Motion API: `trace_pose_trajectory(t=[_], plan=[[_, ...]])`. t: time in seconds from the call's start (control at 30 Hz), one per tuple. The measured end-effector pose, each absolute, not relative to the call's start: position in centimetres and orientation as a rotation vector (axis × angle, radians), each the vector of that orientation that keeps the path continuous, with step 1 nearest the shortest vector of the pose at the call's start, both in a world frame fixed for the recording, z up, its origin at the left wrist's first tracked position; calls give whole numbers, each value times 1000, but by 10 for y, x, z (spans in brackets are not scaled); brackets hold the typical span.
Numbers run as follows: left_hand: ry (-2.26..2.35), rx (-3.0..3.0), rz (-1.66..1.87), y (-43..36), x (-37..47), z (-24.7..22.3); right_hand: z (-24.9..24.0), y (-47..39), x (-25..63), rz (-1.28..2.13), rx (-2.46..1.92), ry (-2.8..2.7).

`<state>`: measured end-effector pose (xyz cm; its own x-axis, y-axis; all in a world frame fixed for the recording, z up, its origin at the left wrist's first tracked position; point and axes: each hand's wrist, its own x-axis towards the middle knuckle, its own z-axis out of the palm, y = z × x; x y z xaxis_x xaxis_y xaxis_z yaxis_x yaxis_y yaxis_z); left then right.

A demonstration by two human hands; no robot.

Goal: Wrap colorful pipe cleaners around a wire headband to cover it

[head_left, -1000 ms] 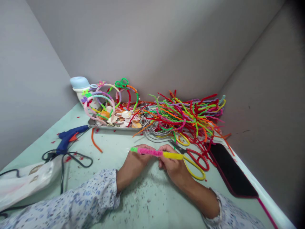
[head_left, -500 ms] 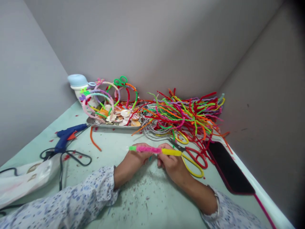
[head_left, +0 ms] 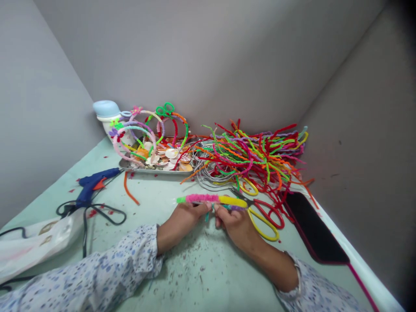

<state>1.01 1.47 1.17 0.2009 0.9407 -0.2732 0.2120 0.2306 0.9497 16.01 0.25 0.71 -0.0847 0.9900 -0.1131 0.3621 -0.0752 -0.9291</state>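
Note:
A hoop wrapped in fuzzy pipe cleaners (head_left: 202, 198) is held nearly edge-on above the table's middle, with green, pink and yellow on its far side. Purple and teal show on the near side, by the right fingers. My left hand (head_left: 182, 223) grips it from the left, thumb and finger pinched on a teal end that hangs down. My right hand (head_left: 234, 220) is closed on the near side, its thumb close to the left thumb. The fingers partly hide the hoop's near edge. Scissors with yellow handles (head_left: 264, 229) lie just right of my right hand.
Red-handled scissors (head_left: 272, 211) overlap the yellow ones. Behind are a pipe cleaner pile (head_left: 260, 151), silver wire (head_left: 211, 173) and a metal tray (head_left: 156, 171) of shells and finished hoops. A blue glue gun (head_left: 92, 184) with its cord lies left, a dark phone (head_left: 313, 229) right.
The hoop has tilted, so its purple and teal near side now shows below the yellow part. My thumbs have come up into view and closer together.

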Motion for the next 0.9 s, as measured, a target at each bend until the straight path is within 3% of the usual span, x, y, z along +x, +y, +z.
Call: trace_pose_trajectory(t=[0.47,0.9], plan=[[962,1171,806,16,15,16,3,2,158,1139,-1509,-1560],[1083,1062,910,16,16,11,1,2,161,1151,-1458,-1547]])
